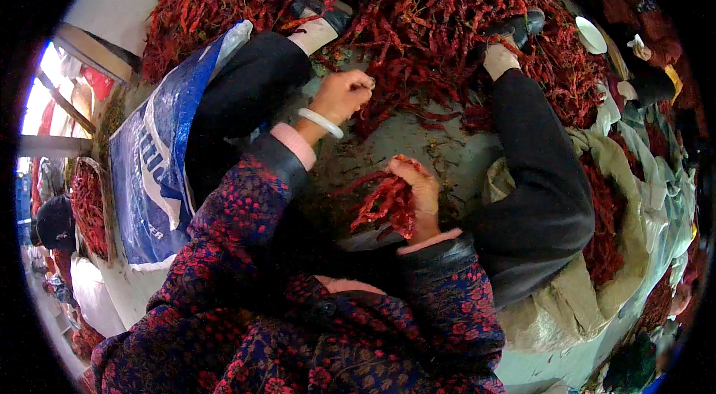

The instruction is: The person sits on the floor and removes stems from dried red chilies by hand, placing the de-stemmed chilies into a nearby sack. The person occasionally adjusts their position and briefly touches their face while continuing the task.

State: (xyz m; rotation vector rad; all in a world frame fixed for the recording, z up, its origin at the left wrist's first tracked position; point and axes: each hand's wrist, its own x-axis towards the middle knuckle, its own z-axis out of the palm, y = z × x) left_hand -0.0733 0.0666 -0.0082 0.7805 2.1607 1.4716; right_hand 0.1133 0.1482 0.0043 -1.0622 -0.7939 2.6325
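Dried red chillies fill my right hand (420, 188); the bunch (386, 206) fans out to the left from my curled fingers, above the floor between my legs. My left hand (342, 96), with a pale bangle (321, 122) at its wrist, hovers farther forward by the near edge of a large chilli heap (414, 19). Its fingers are curled in with the thumb against them, and no chilli shows clearly in them. Loose chillies and bits of stem lie on the grey floor (417, 142) below both hands.
A blue and white plastic sack (154, 153) lies along my left leg. An open pale sack (632, 215) of chillies stands beside my right leg. My shoes (330, 16) rest in the heap, near a white dish (590, 35). A person in a dark cap (55, 223) is at far left.
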